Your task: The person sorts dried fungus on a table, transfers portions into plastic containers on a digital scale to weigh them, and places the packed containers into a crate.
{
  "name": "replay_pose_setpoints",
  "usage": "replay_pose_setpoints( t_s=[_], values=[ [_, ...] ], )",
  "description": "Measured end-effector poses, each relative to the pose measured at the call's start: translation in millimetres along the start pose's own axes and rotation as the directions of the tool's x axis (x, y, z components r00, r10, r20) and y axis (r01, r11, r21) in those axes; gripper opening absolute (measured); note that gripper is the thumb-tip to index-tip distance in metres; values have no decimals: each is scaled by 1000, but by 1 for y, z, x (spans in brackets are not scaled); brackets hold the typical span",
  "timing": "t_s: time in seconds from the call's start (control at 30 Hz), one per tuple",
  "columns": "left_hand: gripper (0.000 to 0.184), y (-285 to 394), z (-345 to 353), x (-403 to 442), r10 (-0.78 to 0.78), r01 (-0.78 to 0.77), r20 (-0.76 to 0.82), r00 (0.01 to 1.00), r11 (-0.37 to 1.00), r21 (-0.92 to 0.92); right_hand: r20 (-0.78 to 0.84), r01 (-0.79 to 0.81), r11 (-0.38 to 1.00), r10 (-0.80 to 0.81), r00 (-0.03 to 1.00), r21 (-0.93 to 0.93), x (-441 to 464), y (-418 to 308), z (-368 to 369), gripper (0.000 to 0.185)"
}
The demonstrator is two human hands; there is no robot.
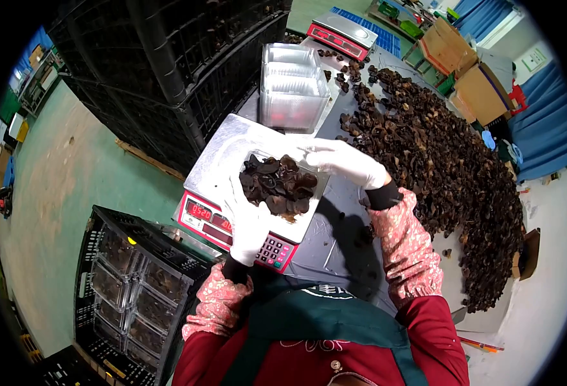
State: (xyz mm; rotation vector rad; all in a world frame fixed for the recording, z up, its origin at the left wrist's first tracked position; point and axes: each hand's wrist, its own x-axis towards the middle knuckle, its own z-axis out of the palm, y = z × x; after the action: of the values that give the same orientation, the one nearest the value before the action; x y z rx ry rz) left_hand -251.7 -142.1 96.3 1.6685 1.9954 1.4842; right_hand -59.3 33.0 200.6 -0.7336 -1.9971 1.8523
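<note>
I see two gloved hands, left hand (pixel 248 225) and right hand (pixel 344 161), flanking one clear tray (pixel 258 153) of dark fungus (pixel 279 183) on the nearer scale (pixel 224 151); whether their fingers grip it, I can't tell. One second scale (pixel 340 40) and one fungus heap (pixel 438 154) occupy the tabletop (pixel 346 248) beyond.

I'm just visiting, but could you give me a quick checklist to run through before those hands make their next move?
1. Dark pieces over the scale: ok, above its metal pan.
2. Display lit: ok, red digits glow at its left end.
3. Both hands gloved: ok, the left hand and right hand wear white gloves.
4. Hands clear of the scale: not ok, both reach over it beside the pieces.
5. Firm grip: cannot tell, the fingertips aren't clear enough.
6. Clear containers nearby: ok, stacked just beyond the scale.
</note>
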Motion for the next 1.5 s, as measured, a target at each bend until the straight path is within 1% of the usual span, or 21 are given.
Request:
replay_pose_setpoints(
  t_s=[0.07,0.13,0.2,0.27,0.33,0.5,0.6,0.63,0.7,0.77,0.8,0.83,0.93,1.0,1.03,1.17,1.27,1.37,1.43,1.47,1.5],
  values=[
    [75,13,-10,-2,36,-32,-7,999,960,277,9,50,996,-51,999,74,3,18,-16,51],
    [65,16,-21,4,124,-136,60,990,952,275,36,125,985,-130,991,116,4,20,-17,48],
    [39,24,-29,12,223,-249,145,964,947,202,-13,79,989,-78,997,123,0,12,-9,47],
    [34,26,-35,22,271,-309,206,940,932,187,-69,39,991,-30,997,125,-3,0,-2,46],
    [25,33,-37,35,355,-427,338,872,888,170,-145,127,988,-139,980,-90,-4,-5,3,39],
    [23,34,-34,36,385,-471,331,862,849,240,-280,128,986,-154,948,-110,-7,-4,10,37],
    [18,34,-32,29,362,-402,239,901,904,146,-532,257,966,-233,814,-28,-13,4,10,45],
    [20,39,-39,23,306,-324,149,940,939,116,-690,233,965,-88,718,119,-17,14,7,46],
    [22,34,-45,19,307,-311,69,949,950,39,-732,242,956,-45,680,166,-22,26,3,49],
    [21,31,-63,5,-163,187,106,981,938,-293,-761,249,942,11,648,226,-37,52,-2,52],
    [18,43,-79,2,-304,326,139,943,745,-582,-783,227,930,93,615,289,-50,69,-5,52],
    [23,27,-104,-14,-348,310,174,921,387,-868,-785,203,912,174,594,356,-60,90,-7,52],
    [33,12,-132,-41,-514,202,-12,858,358,-912,-727,196,856,260,636,478,-77,124,-13,52],
    [37,-27,-147,-69,-556,123,-58,829,284,-951,-761,172,834,368,534,524,-113,138,-26,48],
    [32,-27,-164,-81,-630,24,-91,771,171,-985,-766,146,826,419,487,545,-116,141,-25,43],
    [18,-20,-177,-81,-688,-35,-137,713,161,-986,-771,97,861,391,502,500,-117,155,-44,54],
    [46,-20,-175,-61,-636,68,21,771,49,-996,-732,-52,943,289,617,329,-92,139,-47,59],
    [45,-21,-156,-31,-579,136,64,813,81,-987,-716,-158,971,239,656,180,-51,106,-34,65],
    [32,-15,-144,-11,-601,385,91,794,381,-841,-698,-227,974,168,696,8,-20,121,-45,71],
    [25,-29,-132,-4,-502,301,8,865,507,-808,-672,-277,961,200,713,-7,-6,119,-46,75],
    [23,-20,-128,4,-434,267,44,900,469,-842,-650,-370,929,272,709,-15,9,116,-50,76]
  ],
)
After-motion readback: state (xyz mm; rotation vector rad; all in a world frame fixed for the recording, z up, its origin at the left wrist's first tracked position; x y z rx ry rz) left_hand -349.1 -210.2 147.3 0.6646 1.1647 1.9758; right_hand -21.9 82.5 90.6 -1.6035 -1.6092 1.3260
